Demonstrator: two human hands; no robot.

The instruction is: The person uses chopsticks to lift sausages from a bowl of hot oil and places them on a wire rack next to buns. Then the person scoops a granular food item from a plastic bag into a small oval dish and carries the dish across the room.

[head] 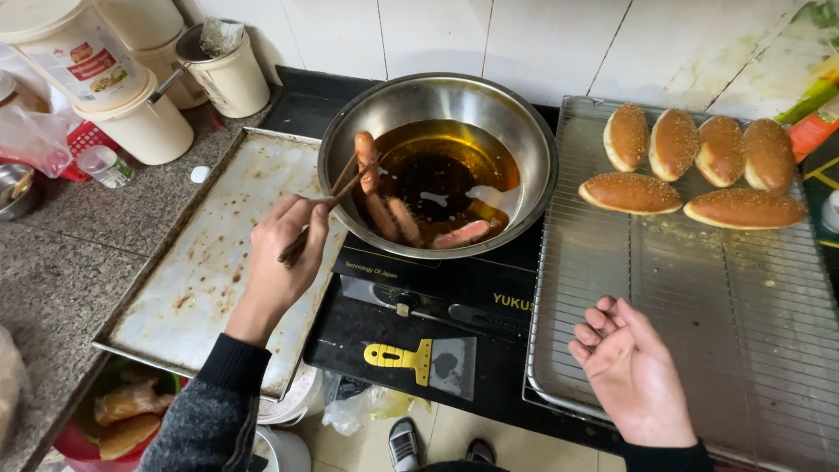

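Observation:
My left hand [287,247] grips a pair of wooden chopsticks [325,203] that pinch a sausage [365,156], lifted at the left inner wall of a steel bowl [524,140] of dark oil. Several more sausages [404,222] lie in the oil at the near side. The bowl sits on a black induction cooker [454,297]. My right hand [631,367] holds nothing, palm up with the fingers loosely curled, resting over the near left corner of a wire rack [743,323]. Several sesame buns [673,144] lie at the far end of the rack.
A greasy metal tray [210,262] lies left of the cooker on a stone counter [61,253]. Cream plastic tubs [149,122] stand at the back left. A yellow-handled scraper [419,357] rests on the cooker's front. A red basket [114,419] of fried food sits below.

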